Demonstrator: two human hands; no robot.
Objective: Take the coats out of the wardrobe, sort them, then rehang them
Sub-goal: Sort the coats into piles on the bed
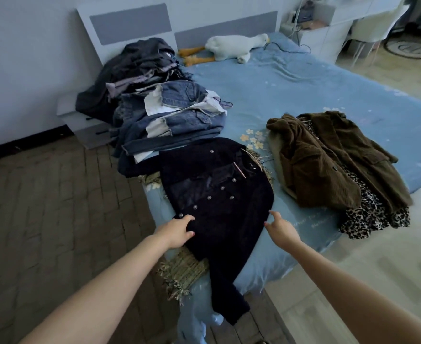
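A black double-breasted coat with silver buttons lies spread on the near corner of the bed, a hanger in its collar, one sleeve hanging off the edge. My left hand rests on its lower left hem, fingers relaxed. My right hand touches the coat's right edge with straight fingers. A pile of denim jackets sits behind the coat, and a heap of dark grey coats lies by the headboard. Brown corduroy coats lie to the right over a leopard-print garment.
The bed has a blue sheet. A plush goose lies by the headboard. An olive fringed garment pokes out under the black coat. A bedside table stands on the left, a white desk at the back right.
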